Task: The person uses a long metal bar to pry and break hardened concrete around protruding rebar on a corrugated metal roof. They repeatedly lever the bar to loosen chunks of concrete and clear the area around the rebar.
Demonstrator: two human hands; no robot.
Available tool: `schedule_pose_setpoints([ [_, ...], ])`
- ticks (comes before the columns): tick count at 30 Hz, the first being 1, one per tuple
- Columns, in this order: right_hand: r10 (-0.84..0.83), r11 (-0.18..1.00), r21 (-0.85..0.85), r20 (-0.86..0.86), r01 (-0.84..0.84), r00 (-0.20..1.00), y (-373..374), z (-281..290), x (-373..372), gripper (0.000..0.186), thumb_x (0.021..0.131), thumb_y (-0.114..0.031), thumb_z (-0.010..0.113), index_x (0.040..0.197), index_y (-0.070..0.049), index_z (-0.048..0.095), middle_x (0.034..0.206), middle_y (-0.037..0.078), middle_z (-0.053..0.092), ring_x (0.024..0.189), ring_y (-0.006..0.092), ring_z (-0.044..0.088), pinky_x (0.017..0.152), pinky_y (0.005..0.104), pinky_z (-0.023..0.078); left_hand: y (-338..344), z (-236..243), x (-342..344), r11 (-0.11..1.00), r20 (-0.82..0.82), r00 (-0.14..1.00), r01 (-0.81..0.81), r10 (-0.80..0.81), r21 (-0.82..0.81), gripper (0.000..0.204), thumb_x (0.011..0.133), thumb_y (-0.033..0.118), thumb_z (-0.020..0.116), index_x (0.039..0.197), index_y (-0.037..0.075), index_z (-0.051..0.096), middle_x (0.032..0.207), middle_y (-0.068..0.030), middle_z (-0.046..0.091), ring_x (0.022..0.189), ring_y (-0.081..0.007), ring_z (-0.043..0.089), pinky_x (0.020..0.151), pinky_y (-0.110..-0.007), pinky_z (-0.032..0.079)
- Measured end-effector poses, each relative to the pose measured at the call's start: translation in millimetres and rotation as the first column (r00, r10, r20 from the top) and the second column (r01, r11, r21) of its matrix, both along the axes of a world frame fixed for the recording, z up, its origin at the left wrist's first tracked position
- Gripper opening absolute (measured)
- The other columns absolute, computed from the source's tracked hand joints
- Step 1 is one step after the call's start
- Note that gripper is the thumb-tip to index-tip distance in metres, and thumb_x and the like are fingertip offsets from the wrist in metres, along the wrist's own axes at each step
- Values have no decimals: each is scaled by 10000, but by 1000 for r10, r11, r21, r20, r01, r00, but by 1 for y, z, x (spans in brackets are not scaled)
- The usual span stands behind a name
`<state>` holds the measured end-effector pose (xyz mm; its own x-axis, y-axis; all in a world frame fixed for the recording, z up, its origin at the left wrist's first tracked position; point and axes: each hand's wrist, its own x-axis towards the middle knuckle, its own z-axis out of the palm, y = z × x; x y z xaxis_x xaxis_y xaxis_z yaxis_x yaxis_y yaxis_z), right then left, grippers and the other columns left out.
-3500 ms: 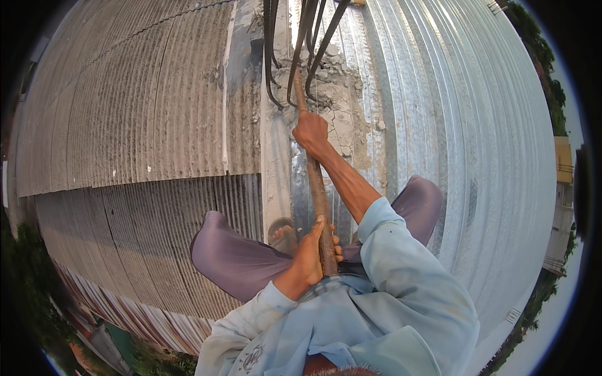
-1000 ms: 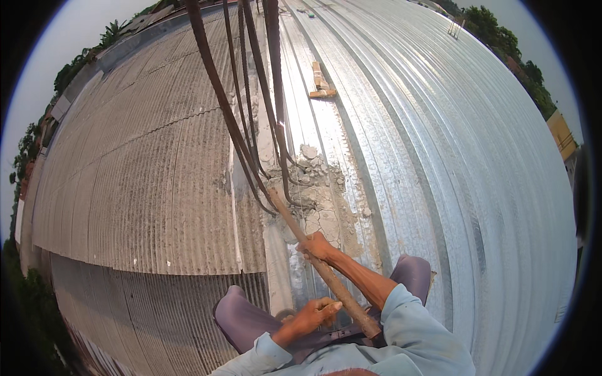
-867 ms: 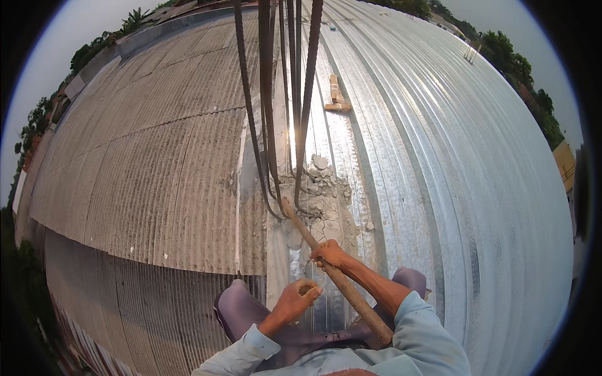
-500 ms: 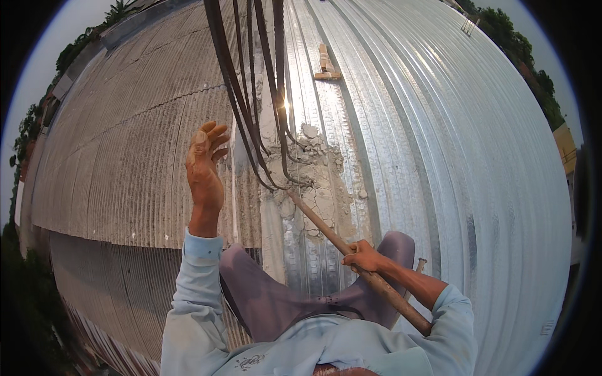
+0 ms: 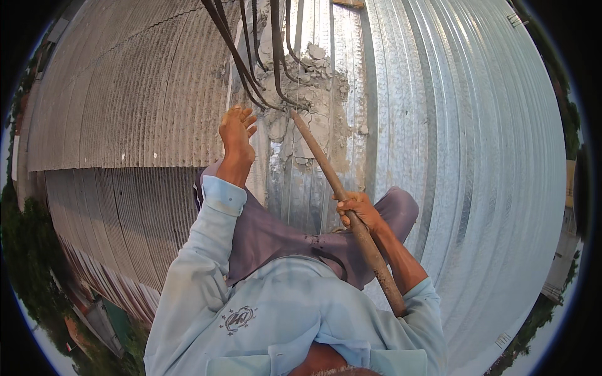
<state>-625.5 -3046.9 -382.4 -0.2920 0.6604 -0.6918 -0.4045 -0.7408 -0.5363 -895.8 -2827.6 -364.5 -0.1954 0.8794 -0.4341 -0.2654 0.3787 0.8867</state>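
Note:
My right hand (image 5: 359, 212) is wrapped round a long, rusty, tapering metal bar (image 5: 376, 266). The bar slants from under my right forearm to the foot of the bent rebar rods (image 5: 276, 56), where its thin tip seems to touch. Several dark ribbed rods rise out of a patch of cracked, crumbling concrete (image 5: 313, 131). My left hand (image 5: 237, 138) is raised over the left side of that patch, fingers loosely apart and holding nothing. It hovers close to the rods but does not appear to grip them.
Shiny corrugated metal sheeting (image 5: 464, 150) spreads to the right. Dull grey corrugated roofing (image 5: 125, 106) lies on the left, dropping to a lower, darker sheet (image 5: 125, 219). Loose concrete chunks (image 5: 315, 51) surround the rods. A brown wooden piece (image 5: 348, 3) shows at the top edge.
The view has tipped downward, so the rods and concrete sit higher in it. My left hand has come closer to the rods' foot. My right hand still holds the bar.

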Motion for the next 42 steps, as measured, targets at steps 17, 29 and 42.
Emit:
schedule_pose_setpoints([
  [17, -229, 970, 35, -213, 242, 950, 10, -2, -39, 307, 836, -76, 591, 1113, 31, 515, 694, 36, 523, 478, 118, 510, 414, 248, 422, -196, -36, 42, 778, 245, 818, 572, -520, -260, 563, 1035, 416, 471, 1395, -16, 445, 1243, -174, 615, 1062, -248, 615, 849, -367, 509],
  [29, -401, 910, 47, -148, 411, 904, 85, -44, -110, 136, 911, -81, 627, 908, -94, 492, 622, -40, 466, 486, 85, 474, 438, 276, 411, -256, 54, -8, 623, 860, 451, 750, -237, -222, 463, 971, 525, 590, 1170, 118, 496, 843, -71, 597, 695, -183, 636, 629, -342, 551],
  [42, -461, 852, 40, -415, 522, 785, 73, -85, -170, 170, 887, -116, 570, 738, -126, 488, 586, -25, 480, 477, 123, 516, 460, 306, 447, -292, 28, -64, 675, 817, 550, 669, -170, -310, 400, 1021, 466, 536, 1107, 78, 485, 704, -40, 519, 476, -139, 523, 409, -313, 490],
])
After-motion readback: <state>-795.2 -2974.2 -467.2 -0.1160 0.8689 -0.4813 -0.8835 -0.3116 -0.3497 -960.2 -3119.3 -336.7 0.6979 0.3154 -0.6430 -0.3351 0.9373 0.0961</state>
